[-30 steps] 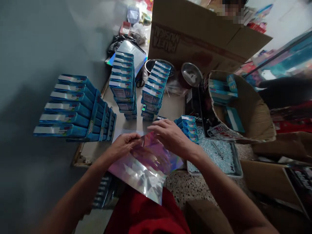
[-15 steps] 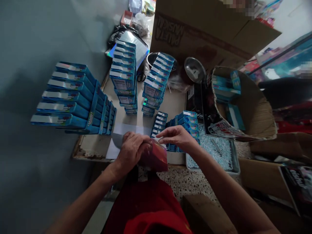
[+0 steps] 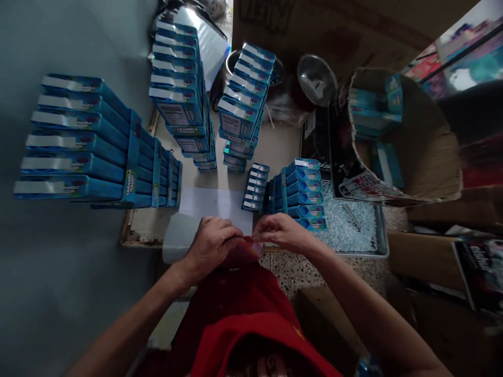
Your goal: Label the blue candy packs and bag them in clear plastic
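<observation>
Your left hand (image 3: pixel 210 246) curls closed over a small folded piece of shiny reddish-pink foil (image 3: pixel 245 250) at the near edge of the worn wooden board (image 3: pixel 143 233). Your right hand (image 3: pixel 281 233) pinches the same piece's right end between thumb and fingertips. Just beyond your knuckles lies a flat white paper sheet (image 3: pixel 214 204), then a low stack of glossy blue cardboard boxes (image 3: pixel 304 193). Taller blue box stacks (image 3: pixel 178 99) rise behind. A metal tray of pale granules (image 3: pixel 353 238) sits to your right.

"CARAMELO MACIZO" is read on the end faces of the stacked blue boxes (image 3: pixel 184 131), and is repeated sideways on the blue boxes (image 3: pixel 129 183) stacked at the left; other print is illegible.
</observation>
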The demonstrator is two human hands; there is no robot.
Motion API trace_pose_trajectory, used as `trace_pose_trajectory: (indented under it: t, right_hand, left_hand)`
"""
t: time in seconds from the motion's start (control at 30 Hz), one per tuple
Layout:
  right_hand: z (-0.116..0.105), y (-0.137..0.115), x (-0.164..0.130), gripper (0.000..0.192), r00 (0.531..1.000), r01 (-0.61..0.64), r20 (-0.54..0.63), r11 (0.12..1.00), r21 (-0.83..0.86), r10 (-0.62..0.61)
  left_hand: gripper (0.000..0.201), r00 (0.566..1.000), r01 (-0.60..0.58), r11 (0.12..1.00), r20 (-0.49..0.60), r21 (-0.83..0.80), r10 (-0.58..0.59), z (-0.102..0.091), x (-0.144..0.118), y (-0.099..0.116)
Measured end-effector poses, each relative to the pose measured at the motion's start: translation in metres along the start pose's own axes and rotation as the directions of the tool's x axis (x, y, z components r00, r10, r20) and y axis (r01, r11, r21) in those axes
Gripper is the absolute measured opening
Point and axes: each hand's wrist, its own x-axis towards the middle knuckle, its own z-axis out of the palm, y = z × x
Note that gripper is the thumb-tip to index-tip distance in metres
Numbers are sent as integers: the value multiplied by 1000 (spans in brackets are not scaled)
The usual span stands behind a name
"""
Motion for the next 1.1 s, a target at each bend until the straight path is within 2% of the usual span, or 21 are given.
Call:
trace_pose_trajectory:
  t: [0.1,0.17,0.33,0.4,0.47,0.5,0.57,0.63,0.73,0.8,0.87,0.93,1.03,1.1]
  right_hand:
    - [4,-1,-2,11,992,56,-97,976,-212,-78]
    - [4,3,-1,14,984,70,-137,957,-282,-113]
    - [3,17,2,18,979,-88,-203,920,-383,10]
    - [10,19,4,13,976,-45,-203,848,-528,-74]
    - [22,19,7,14,958,53,-174,741,-670,-226]
    - [28,19,9,15,948,97,-148,697,-711,-283]
    - [37,20,12,20,942,144,-103,663,-735,-319]
    - [40,26,14,26,956,152,-79,708,-689,-282]
    - [34,39,17,37,976,181,-24,865,-467,-218]
    - [29,46,17,39,977,202,10,915,-350,-212]
    - [28,46,17,36,977,204,28,901,-383,-209]
    - [30,40,16,30,979,186,22,834,-519,-204]
    - [38,27,14,23,975,152,-13,711,-686,-221]
    - [39,25,15,23,975,130,-30,679,-723,-218]
  left_hand:
    - [20,993,94,988,84,-124,-84,5,8,1]
    - [20,987,125,979,126,-163,-105,8,14,-3]
    - [17,982,107,994,154,-7,-105,15,13,-24]
    - [23,965,153,987,223,-48,-139,16,11,-30]
    - [26,941,226,968,282,-111,-187,16,10,-34]
    - [26,930,255,957,306,-134,-205,16,9,-35]
    - [25,921,276,950,324,-146,-218,16,8,-34]
    - [18,947,230,969,250,-87,-202,16,3,-32]
    - [21,993,103,993,60,53,-106,20,-12,-29]
    - [19,998,42,997,34,65,-44,24,-22,-29]
    - [22,994,51,999,97,-13,-50,30,-27,-32]
    - [31,970,146,982,212,-120,-119,33,-25,-35]
    - [36,890,362,906,369,-218,-267,34,-12,-39]
    - [33,856,421,876,423,-235,-298,33,-5,-42]
